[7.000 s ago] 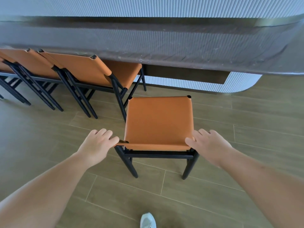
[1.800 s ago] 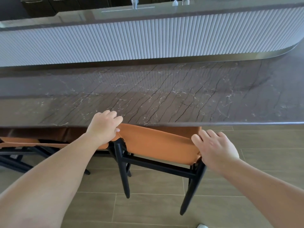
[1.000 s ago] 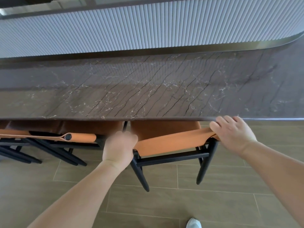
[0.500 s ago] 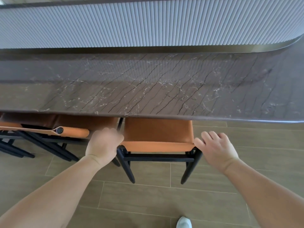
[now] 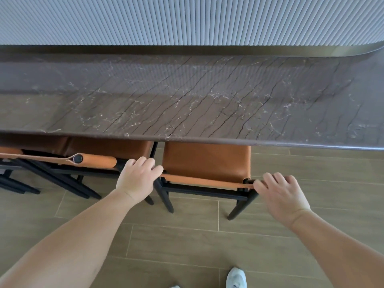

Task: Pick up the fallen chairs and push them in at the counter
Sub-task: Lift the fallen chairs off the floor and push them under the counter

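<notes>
The table, a long dark slab veined with pale cracks, runs across the whole view with a ribbed grey wall rising behind it and a wood-plank floor in front of it. The chair stands upright on the floor, its orange seat pushed partly under the table's near edge, its backrest top and black rear legs on the near side of that edge. A second orange chair sits just to its left, also tucked under the table, its rolled backrest end lying close to the left hand. The left hand is at the chair's left rear corner, fingers curled loosely with the tips touching the top of the backrest by the post; whether they truly grip it cannot be told. The right hand is at the right rear corner, fingers bent and spread, with the thumb tip against the backrest's end at the post. A white shoe shows at the bottom edge, well short of the table.
</notes>
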Available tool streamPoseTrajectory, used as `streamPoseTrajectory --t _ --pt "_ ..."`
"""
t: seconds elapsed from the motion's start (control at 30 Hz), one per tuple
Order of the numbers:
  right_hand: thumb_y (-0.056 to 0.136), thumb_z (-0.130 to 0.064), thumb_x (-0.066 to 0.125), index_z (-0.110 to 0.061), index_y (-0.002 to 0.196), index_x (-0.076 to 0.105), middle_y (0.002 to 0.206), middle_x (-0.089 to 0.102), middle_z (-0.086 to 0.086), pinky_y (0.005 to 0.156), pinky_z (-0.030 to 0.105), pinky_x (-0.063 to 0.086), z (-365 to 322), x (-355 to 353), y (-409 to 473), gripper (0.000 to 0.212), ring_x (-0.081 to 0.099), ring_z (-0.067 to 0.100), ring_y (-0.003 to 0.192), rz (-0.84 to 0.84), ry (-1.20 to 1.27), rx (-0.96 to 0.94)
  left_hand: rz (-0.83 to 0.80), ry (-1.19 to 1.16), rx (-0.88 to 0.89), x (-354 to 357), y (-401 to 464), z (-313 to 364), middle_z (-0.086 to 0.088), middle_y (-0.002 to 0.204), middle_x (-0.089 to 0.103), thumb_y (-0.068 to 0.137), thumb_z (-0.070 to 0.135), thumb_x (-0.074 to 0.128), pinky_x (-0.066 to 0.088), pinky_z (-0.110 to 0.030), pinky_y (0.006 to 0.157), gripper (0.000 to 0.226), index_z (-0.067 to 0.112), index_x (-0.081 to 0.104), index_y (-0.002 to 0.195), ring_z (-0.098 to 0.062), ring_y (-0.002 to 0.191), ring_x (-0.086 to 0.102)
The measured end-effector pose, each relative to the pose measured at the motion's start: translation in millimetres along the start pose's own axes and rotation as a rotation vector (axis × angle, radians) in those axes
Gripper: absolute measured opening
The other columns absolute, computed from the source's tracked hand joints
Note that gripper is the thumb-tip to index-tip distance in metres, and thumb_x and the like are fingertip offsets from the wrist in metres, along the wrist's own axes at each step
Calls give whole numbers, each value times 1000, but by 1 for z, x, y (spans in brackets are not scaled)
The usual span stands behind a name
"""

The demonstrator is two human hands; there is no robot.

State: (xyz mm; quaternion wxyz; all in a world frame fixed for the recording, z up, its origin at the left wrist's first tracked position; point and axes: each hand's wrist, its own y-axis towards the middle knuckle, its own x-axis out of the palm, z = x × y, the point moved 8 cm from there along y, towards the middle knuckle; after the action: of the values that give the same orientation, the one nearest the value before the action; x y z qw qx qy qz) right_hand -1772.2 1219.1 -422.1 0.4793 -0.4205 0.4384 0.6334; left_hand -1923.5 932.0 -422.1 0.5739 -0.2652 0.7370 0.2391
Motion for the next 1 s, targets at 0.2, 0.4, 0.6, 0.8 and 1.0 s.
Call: streamPoseTrajectory --t 0.2,0.4,0.6,0.8,1.0 --pt "45 6 69 -12 75 60 70 51 8 48 36 33 6 -4 17 36 49 32 57 -59 2 36 -54 41 7 -6 14 -10 -6 69 49 45 -9 75 26 -34 54 40 10 63 78 -31 61 47" --pt "45 5 67 -13 75 58 71 50 6 48 35 35 15 -5 34 36 48 30 58 -76 -19 42 -17 23 14 -16 32 -23 -6 70 51 60 -2 82 31 -35 55 31 10 64 82 -30 62 48" --pt "46 6 63 -13 75 58 70 49 6 48 34 34 8 -5 34 35 46 29 57 -45 -22 26 5 20 36 -15 31 -28 -7 71 51 62 0 83 33 -35 55 29 10 64 81 -29 63 48" --pt "47 6 63 -12 76 58 70 48 6 47 34 33 -3 -4 32 34 46 30 56 -7 5 16 -7 34 -3 -8 25 -33 -7 71 49 61 -3 82 32 -35 56 31 9 63 83 -29 64 47" --pt "46 6 66 -11 78 61 71 50 6 48 35 35 -13 2 22 37 48 30 58 -18 16 15 -55 42 -47 -1 14 -31 -7 68 47 54 -9 79 28 -35 55 35 9 62 80 -30 62 45"
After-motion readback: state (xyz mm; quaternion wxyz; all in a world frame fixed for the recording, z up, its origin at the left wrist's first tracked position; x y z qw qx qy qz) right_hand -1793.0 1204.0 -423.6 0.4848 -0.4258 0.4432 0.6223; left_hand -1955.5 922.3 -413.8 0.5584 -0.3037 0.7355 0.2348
